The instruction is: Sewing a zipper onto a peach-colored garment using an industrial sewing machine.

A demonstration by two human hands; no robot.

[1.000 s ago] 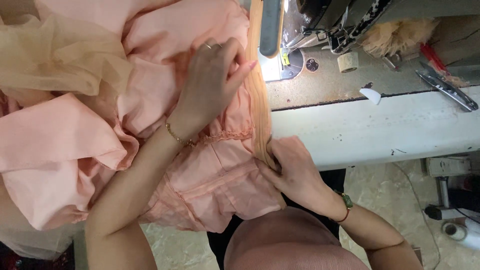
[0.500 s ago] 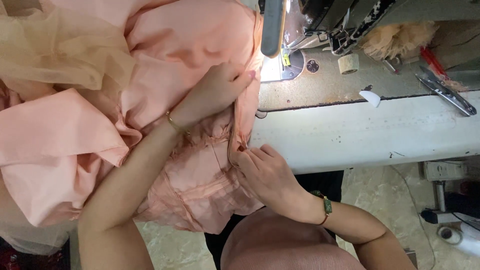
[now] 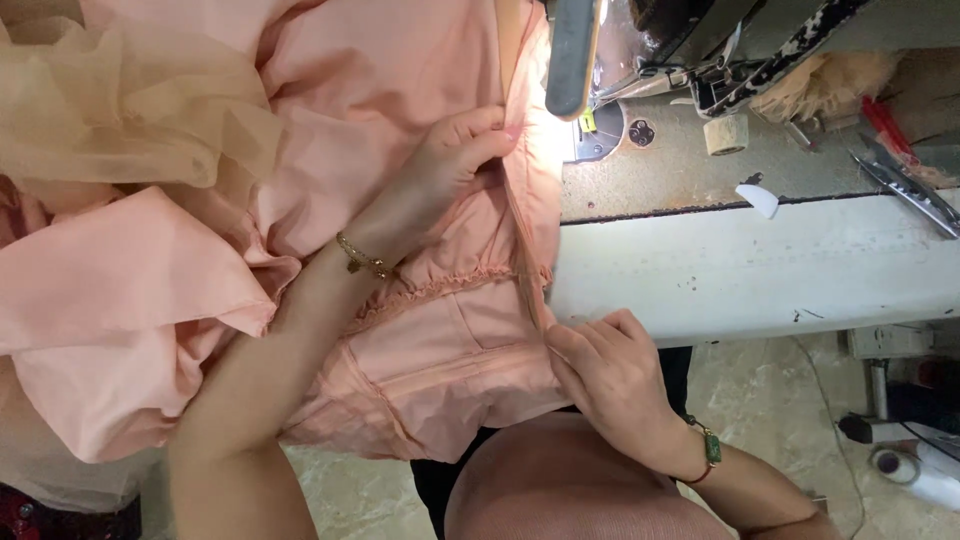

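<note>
A peach-pink garment (image 3: 400, 90) with a gathered ruffle seam lies across the sewing table. My left hand (image 3: 445, 165) pinches its folded edge close to the sewing machine's foot area (image 3: 590, 125). My right hand (image 3: 610, 375) grips the same edge lower down, at the table's front rim, fingers closed on the fabric. A gold bracelet sits on my left wrist, a green-beaded one on my right. Pale tulle (image 3: 110, 110) bunches at the far left.
The sewing machine (image 3: 700, 40) stands at the top right on a worn white table (image 3: 760, 265). On the table lie a thread spool (image 3: 726, 133), a white chalk piece (image 3: 762, 197) and metal scissors (image 3: 910, 190). Marble floor and a machine leg show lower right.
The fabric edge has shifted right toward the needle area and now lies straighter. My right hand moved right along the table rim; my left hand slid up the edge.
</note>
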